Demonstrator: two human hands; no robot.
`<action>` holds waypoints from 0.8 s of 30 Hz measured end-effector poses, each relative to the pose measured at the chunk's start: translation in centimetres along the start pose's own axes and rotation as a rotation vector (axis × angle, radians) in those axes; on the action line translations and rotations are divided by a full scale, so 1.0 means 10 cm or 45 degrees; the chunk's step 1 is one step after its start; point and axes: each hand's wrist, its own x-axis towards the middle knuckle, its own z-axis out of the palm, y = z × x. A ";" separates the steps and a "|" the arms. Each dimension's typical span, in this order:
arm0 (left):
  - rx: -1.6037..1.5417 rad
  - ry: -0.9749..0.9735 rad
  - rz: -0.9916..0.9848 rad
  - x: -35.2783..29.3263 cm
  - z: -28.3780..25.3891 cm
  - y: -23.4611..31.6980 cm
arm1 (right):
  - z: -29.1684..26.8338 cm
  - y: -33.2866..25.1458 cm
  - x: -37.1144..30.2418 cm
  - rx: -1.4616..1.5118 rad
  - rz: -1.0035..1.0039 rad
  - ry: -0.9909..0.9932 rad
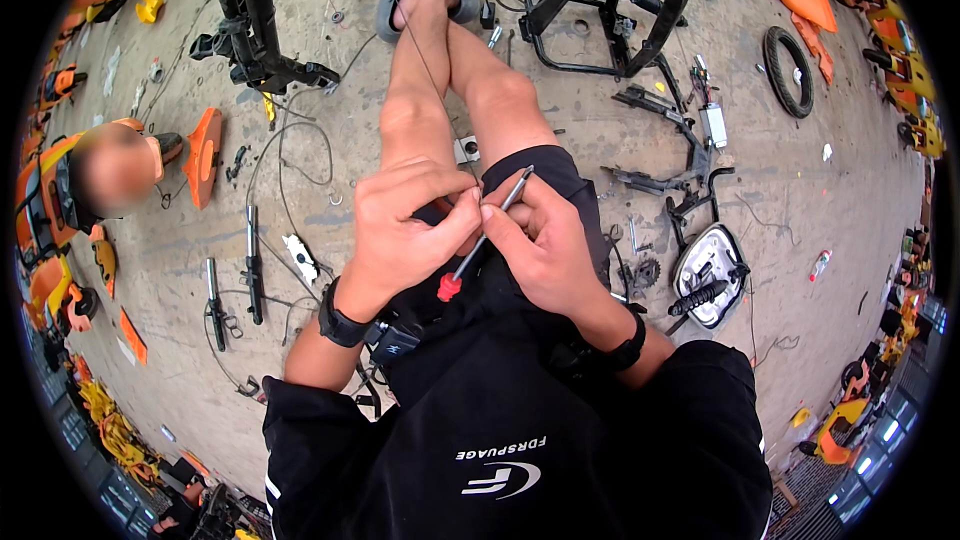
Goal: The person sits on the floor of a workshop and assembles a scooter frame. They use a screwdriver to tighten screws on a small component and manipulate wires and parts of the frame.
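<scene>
My left hand [415, 225] is closed, its thumb and forefinger pinched together above my lap. Between those fingertips is the end of a thin dark cable [430, 70], which runs up past my crossed legs toward the top of the view. Against it, my right hand [545, 245] is closed round the shaft of a screwdriver [449, 287]. The red handle points down toward my lap, and the metal tip sticks out above the right forefinger. Both hands' fingertips nearly touch. Whatever small piece sits between them is mostly hidden.
Black metal frames [610, 10] stand ahead on the concrete floor, another frame [262, 30] to the left. Around me lie a tyre [788, 72], a white-lined shell [712, 275], shock absorbers [253, 265], loose wires and orange panels [203, 158]. Another person [115, 170] is at the left.
</scene>
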 end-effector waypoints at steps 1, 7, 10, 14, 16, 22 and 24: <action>0.038 0.021 0.041 0.00 0.01 0.00 | -0.02 0.02 0.00 -0.044 -0.005 0.003; 0.202 0.093 0.248 0.03 0.02 0.01 | 0.00 0.01 -0.01 -0.047 -0.023 0.030; 0.219 0.104 0.288 0.01 0.00 0.01 | 0.02 -0.03 -0.02 -0.054 -0.012 0.038; 0.196 0.083 0.297 0.00 -0.05 0.01 | 0.06 0.03 0.00 -0.042 -0.064 0.052; 0.225 0.089 0.297 -0.01 -0.06 0.03 | 0.05 0.02 -0.01 -0.117 -0.043 0.049; 0.357 0.105 0.277 -0.02 -0.07 0.10 | 0.06 0.04 0.00 -0.256 -0.078 0.042; 0.361 0.100 0.275 -0.02 -0.08 0.08 | 0.07 0.03 0.00 -0.277 -0.081 0.033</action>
